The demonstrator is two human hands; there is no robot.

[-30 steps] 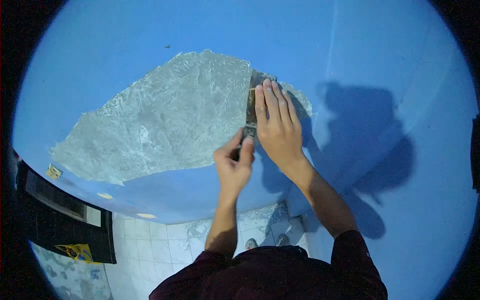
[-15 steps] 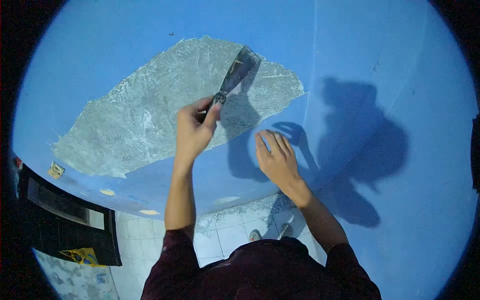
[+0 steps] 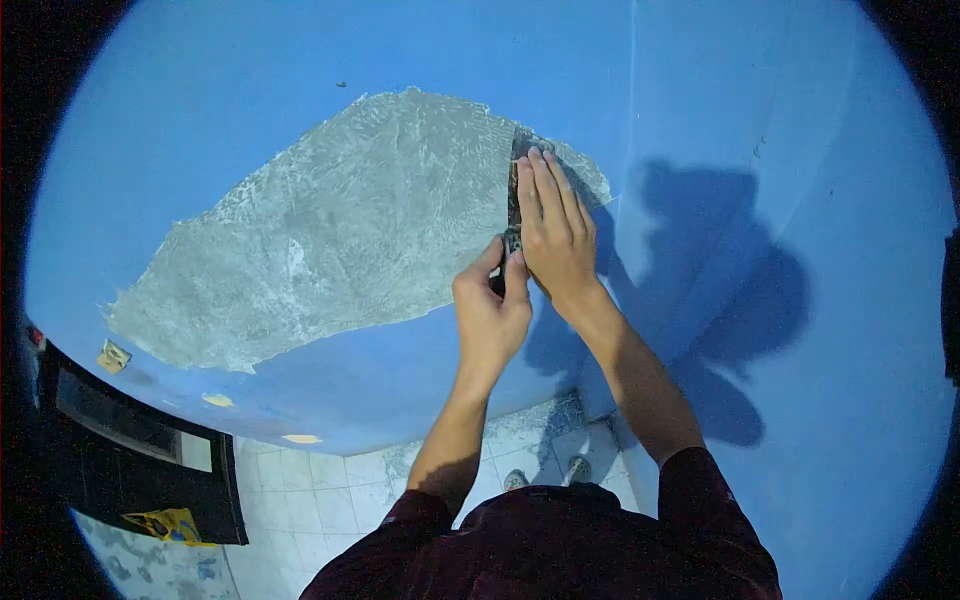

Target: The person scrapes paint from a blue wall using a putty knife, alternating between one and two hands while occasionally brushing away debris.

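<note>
A broad grey bare patch (image 3: 330, 230) with ragged edges shows on the blue wall (image 3: 480, 50). My left hand (image 3: 492, 305) grips the dark handle of a putty knife (image 3: 515, 185), whose blade points up near the right end of the patch. Laid over the blade, my right hand (image 3: 557, 225) has its fingers stretched out and covers much of it. Whether the blade's edge presses on the wall is hard to tell.
A dark cabinet or doorframe piece (image 3: 140, 430) stands low on the left, with a yellow packet (image 3: 170, 525) on it. White floor tiles (image 3: 320, 495) lie below. A small tan piece (image 3: 113, 356) sits on the wall, and my shadow (image 3: 720, 280) falls at the right.
My left hand has carried the putty knife to the right and turned it more upright. My right hand has moved up onto the blade.
</note>
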